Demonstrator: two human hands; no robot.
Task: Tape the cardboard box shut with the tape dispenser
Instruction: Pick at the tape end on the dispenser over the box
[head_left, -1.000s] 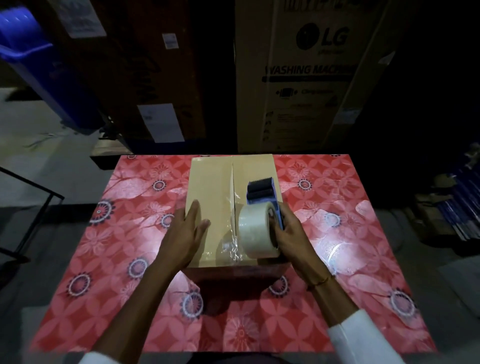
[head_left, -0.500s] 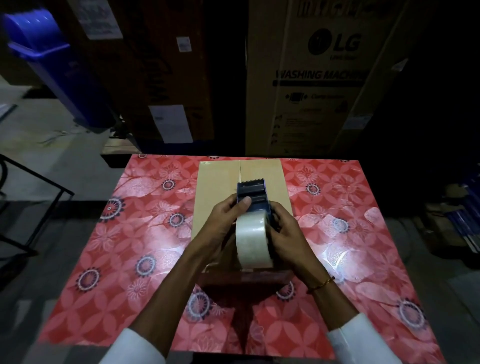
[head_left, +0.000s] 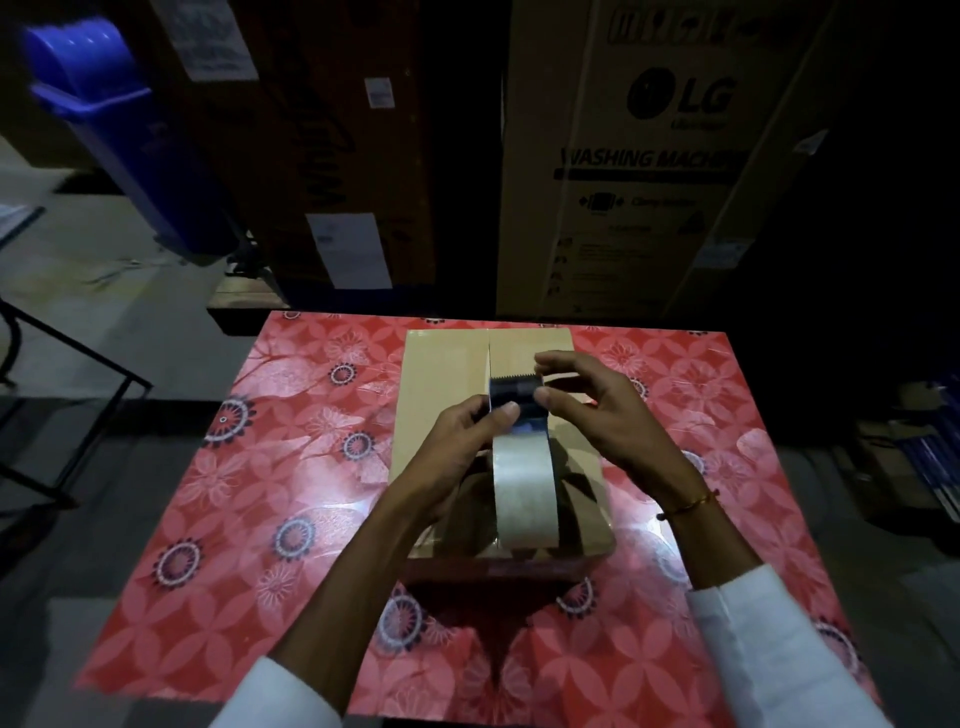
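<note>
A tan cardboard box (head_left: 441, 395) lies flat on the red flowered table (head_left: 291, 467), its two top flaps meeting in a seam down the middle. Above the seam I hold a blue tape dispenser (head_left: 517, 395) with a big roll of clear tape (head_left: 524, 493). My left hand (head_left: 457, 462) grips the dispenser's left side beside the roll. My right hand (head_left: 597, 415) is at the dispenser's toothed front end, thumb and forefinger pinched there; whether they hold the tape's end I cannot tell.
Tall cardboard cartons stand right behind the table, one marked as a washing machine (head_left: 649, 156). A blue bin (head_left: 119, 130) leans at the back left. A black metal frame (head_left: 67, 364) is on the floor to the left.
My left hand left the box top and took the dispenser's side. My right hand slid from the handle up to the toothed front end. The dispenser turned in line with the seam.
</note>
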